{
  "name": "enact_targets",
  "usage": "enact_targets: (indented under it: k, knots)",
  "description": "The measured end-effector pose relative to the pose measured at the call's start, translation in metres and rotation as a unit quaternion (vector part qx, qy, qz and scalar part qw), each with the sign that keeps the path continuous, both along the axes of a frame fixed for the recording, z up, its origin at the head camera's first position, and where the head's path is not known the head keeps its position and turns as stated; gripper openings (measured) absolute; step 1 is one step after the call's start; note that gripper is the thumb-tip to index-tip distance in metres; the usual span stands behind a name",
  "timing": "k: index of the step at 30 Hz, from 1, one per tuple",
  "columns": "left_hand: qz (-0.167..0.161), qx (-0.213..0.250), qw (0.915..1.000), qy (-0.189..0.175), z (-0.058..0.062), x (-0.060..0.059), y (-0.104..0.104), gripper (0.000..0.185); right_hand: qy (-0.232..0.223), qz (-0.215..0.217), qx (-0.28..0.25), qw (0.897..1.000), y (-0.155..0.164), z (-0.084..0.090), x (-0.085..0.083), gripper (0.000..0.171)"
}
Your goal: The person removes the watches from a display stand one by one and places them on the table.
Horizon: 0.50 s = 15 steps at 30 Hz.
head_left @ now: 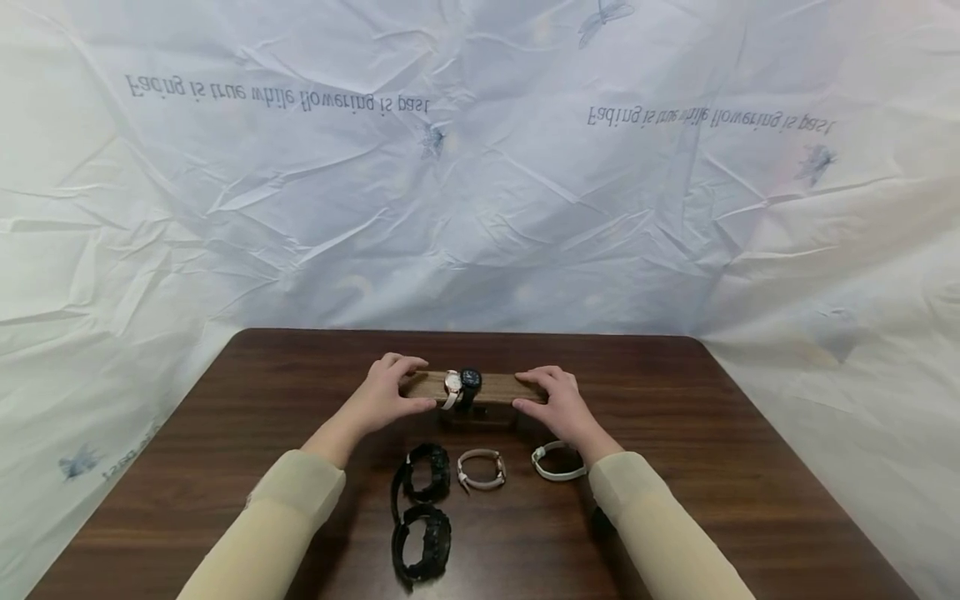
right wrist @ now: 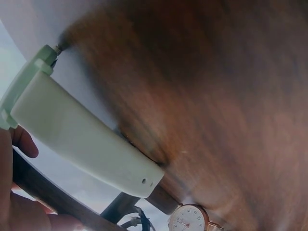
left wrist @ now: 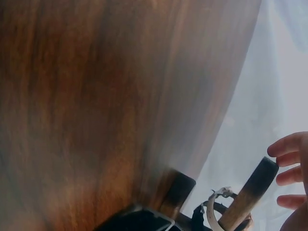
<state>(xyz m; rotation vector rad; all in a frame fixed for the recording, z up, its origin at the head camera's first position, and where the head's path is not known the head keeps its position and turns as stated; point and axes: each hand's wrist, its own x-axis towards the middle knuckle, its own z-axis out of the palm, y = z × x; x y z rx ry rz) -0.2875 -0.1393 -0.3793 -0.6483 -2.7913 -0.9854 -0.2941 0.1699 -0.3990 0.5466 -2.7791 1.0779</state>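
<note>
Centre of the head view: a wooden watch stand (head_left: pixel 480 389) sits on the dark table (head_left: pixel 225 433), its bar carrying a pale-strap watch (head_left: pixel 452 385) and a black watch (head_left: pixel 470 382) side by side.

At the bar's left end the left hand (head_left: pixel 386 393) grasps it, fingers curled over the top and thumb along the near face. At the right end the right hand (head_left: pixel 558 402) does the same, fingers over the top, thumb underneath near the front.

Below the stand, from left to right, lie two black watches (head_left: pixel 422 508), a beige one (head_left: pixel 482 468) and a white one (head_left: pixel 557 461) just beside the right wrist.

To handle the stand well, both grips should stay even and the bar level, so the two watches do not slide along it. Any move is best kept low and slow, since the base looks narrow. The right forearm should stay off the white watch.
</note>
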Motion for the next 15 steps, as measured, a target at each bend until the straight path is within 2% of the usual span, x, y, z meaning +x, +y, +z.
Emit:
enact_targets:
  k: [6, 15]
  knots:
    - [0.0, 0.005, 0.9999, -0.015, -0.003, -0.003, 0.002, 0.068, 0.001, -0.005, 0.001, 1.0, -0.001, 0.0, 0.001, 0.047]
    - [-0.014, -0.01, 0.9998, -0.009, -0.005, -0.007, 0.017, 0.067, -0.003, -0.006, 0.004, 1.0, -0.001, -0.001, -0.001, 0.047]
